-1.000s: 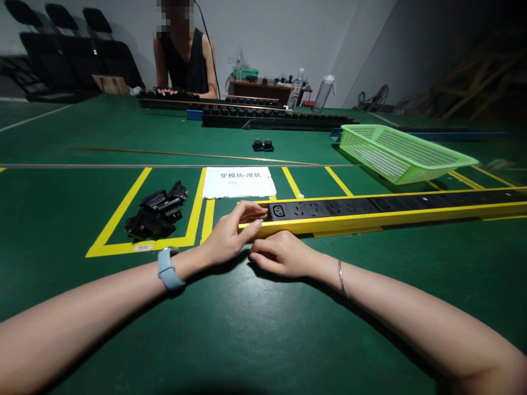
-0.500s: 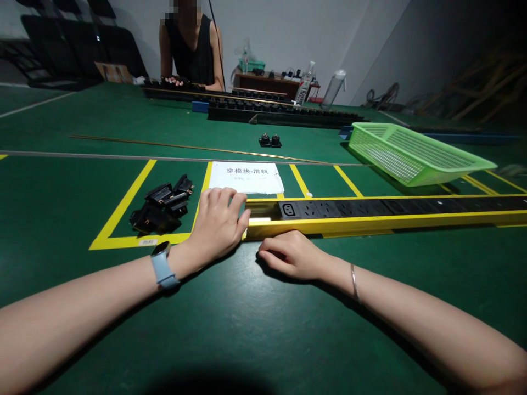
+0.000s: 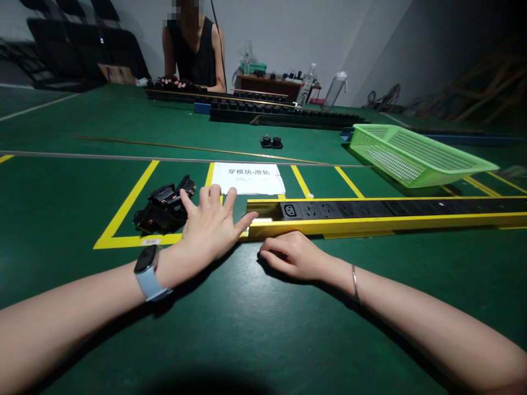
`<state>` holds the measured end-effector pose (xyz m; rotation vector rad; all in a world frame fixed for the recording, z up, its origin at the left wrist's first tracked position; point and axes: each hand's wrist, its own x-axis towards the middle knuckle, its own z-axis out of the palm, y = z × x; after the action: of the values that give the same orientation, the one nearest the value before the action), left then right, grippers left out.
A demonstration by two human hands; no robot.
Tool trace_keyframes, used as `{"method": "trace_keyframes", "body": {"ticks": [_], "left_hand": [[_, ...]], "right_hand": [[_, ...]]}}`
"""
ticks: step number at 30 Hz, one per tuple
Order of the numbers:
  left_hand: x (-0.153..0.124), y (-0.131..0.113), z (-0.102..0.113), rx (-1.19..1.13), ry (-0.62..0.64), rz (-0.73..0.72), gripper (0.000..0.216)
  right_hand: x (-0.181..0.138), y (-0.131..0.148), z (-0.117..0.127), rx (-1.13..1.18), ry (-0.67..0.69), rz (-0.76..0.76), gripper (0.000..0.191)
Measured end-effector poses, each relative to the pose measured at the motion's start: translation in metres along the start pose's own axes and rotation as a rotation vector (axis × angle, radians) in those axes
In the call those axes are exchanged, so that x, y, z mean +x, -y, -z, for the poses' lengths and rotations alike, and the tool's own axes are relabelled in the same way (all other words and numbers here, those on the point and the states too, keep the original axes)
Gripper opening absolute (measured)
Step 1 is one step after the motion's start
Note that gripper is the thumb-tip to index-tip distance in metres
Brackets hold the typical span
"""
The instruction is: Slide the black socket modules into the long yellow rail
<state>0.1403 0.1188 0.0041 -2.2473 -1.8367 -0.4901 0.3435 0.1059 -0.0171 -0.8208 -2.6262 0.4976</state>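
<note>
A long yellow rail [image 3: 370,224] lies across the green table, with black socket modules [image 3: 313,209] seated along its channel. My left hand [image 3: 209,227] hovers with fingers spread and empty, between the rail's left end and a pile of loose black modules [image 3: 162,209] in a yellow-taped box. My right hand [image 3: 290,255] rests on the table against the rail's near side, fingers curled under; what they hold, if anything, is hidden.
A white paper label [image 3: 247,178] lies behind the rail's end. A green plastic basket [image 3: 411,156] stands at the right. Two small black parts [image 3: 271,142] and a thin brass strip [image 3: 185,147] lie further back. A person [image 3: 193,49] works at the far side on black rails [image 3: 284,115].
My left hand has left the rail's end, moved left toward the module pile and spread its fingers. My right hand has stayed by the rail.
</note>
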Motion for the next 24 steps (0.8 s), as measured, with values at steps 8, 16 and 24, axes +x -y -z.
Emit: {"method": "trace_keyframes", "body": {"ticks": [8, 16, 24], "left_hand": [[-0.003, -0.005, -0.003, -0.085, -0.011, -0.197, 0.042], [-0.004, -0.004, -0.002, 0.016, -0.019, -0.109, 0.052], [-0.005, -0.006, 0.004, -0.041, 0.129, -0.127, 0.050]], "right_hand": [[0.001, 0.000, 0.000, -0.012, 0.006, -0.007, 0.022], [0.000, 0.000, 0.000, -0.022, 0.011, -0.013, 0.024], [-0.001, 0.001, -0.001, -0.038, 0.013, -0.025, 0.023]]}}
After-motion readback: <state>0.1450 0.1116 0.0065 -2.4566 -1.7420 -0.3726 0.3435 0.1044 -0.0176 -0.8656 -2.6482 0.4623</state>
